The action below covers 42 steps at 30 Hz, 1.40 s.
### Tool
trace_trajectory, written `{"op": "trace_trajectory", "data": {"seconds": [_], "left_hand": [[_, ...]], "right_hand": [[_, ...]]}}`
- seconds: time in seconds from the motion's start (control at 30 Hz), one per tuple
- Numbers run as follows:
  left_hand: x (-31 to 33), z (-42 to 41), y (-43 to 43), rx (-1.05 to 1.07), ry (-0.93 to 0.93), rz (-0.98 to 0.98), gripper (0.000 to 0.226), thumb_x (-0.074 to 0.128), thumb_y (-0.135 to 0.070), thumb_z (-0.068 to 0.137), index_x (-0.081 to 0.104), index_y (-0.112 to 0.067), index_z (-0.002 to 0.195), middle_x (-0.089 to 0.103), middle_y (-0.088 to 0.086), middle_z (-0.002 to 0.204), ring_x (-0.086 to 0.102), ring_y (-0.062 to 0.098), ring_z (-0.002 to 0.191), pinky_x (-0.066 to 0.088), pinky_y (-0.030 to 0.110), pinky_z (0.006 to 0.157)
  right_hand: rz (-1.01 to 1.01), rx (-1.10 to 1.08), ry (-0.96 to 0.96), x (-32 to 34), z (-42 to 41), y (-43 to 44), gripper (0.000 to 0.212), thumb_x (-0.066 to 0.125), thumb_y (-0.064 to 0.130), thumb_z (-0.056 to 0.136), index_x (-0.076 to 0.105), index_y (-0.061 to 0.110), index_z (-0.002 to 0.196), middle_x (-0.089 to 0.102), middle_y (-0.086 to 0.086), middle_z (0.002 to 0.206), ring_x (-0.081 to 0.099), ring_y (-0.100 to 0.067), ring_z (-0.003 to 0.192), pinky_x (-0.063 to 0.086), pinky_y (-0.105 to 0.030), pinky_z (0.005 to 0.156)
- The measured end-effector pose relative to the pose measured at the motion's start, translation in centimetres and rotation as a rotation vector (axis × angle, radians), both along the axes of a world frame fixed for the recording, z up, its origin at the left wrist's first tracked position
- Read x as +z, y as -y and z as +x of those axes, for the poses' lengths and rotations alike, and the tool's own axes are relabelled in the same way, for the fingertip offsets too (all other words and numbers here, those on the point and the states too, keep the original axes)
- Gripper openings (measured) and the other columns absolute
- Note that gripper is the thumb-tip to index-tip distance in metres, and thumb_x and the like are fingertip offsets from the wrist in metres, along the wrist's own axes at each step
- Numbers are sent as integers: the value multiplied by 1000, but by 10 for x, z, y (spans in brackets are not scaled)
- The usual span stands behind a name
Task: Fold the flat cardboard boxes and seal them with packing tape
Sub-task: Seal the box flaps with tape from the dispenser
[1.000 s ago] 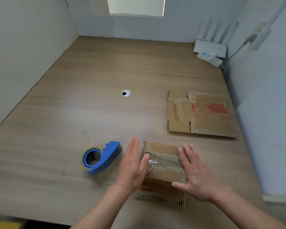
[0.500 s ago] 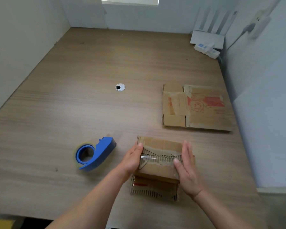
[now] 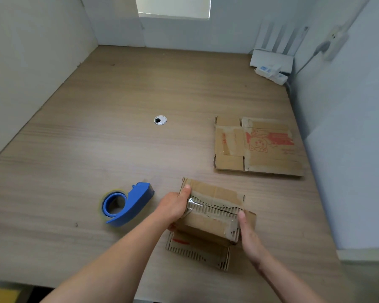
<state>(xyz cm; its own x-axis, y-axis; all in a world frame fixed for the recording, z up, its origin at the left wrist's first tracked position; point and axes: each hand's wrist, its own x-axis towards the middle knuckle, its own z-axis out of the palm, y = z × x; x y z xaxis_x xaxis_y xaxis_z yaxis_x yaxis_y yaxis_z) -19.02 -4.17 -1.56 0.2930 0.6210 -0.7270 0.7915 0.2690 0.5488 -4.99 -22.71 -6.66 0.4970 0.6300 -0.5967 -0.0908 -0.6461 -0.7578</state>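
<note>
Here's the wooden table (image 3: 140,88), pale grain running side to side, walled in on three sides. Near the middle there's a round cable grommet (image 3: 160,120). Over on the right lies a flat cardboard box (image 3: 257,147) with red print facing up. Close to the near edge a blue tape dispenser (image 3: 127,203) rests on its side, and just beside it, to the right, sits the folded box (image 3: 212,215), tape across its top seam. In the far right corner are a white router (image 3: 271,60) and small white packets (image 3: 271,73).
</note>
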Motion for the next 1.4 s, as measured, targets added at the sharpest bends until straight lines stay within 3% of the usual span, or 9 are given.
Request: {"op": "trace_trajectory", "data": {"seconds": [0.13,0.23,0.3,0.43,0.6,0.7,0.9,1.03,1.4], "left_hand": [[-7,-13,9,298,163,112,116,43,-94,63,37,-17,150,44,9,149,49,32,130,51,52,99],[-1,-21,28,428,215,215,104,72,-64,75,23,-18,155,28,6,158,35,28,142,36,51,113],[-6,-21,38,447,199,211,105,82,-47,75,20,-19,156,26,7,157,36,28,140,35,49,114],[-17,-17,38,427,184,273,102,86,-35,74,24,-19,154,33,6,150,46,25,132,42,47,110],[-14,-16,31,175,326,307,61,79,-25,83,49,-27,137,61,-11,123,58,2,106,51,23,89],[-14,-23,27,66,375,359,47,77,-30,84,54,-39,124,62,-14,121,59,6,110,52,29,95],[-31,-91,-3,2,-114,927,69,77,-44,80,52,-13,137,53,4,133,49,27,122,47,46,93],[-46,-122,-19,-142,-515,728,74,68,-60,81,43,-22,139,51,-2,134,45,22,126,45,42,93],[-50,-133,-50,-177,-349,640,25,64,-37,89,53,-23,107,63,-2,106,55,24,104,50,37,70]], "right_hand": [[83,56,415,37,20,-13,102,33,83,82,-3,28,160,-6,16,165,-5,-3,150,6,-38,123],[58,323,580,43,33,-35,94,63,58,85,14,28,159,18,17,159,18,-7,148,24,-39,120],[-49,398,585,43,35,-45,87,69,63,76,37,30,150,43,12,146,44,-9,129,45,-40,108],[-266,510,682,53,12,-26,66,54,87,65,56,36,107,61,16,102,59,-7,91,53,-32,78],[-154,324,501,33,-26,-4,85,23,92,76,44,37,137,64,11,125,62,-11,110,52,-37,92],[-102,244,481,31,-36,-11,93,15,91,75,44,33,141,62,9,127,59,-11,112,51,-37,94],[-149,239,477,34,-33,-7,88,16,88,84,31,33,151,56,10,141,58,-14,122,51,-43,99],[-171,169,471,42,-27,-8,91,19,83,83,22,28,156,46,-1,152,53,-21,131,44,-49,106],[65,208,652,74,-19,-34,61,48,49,98,39,21,151,46,5,150,41,-10,136,36,-37,114]]}}
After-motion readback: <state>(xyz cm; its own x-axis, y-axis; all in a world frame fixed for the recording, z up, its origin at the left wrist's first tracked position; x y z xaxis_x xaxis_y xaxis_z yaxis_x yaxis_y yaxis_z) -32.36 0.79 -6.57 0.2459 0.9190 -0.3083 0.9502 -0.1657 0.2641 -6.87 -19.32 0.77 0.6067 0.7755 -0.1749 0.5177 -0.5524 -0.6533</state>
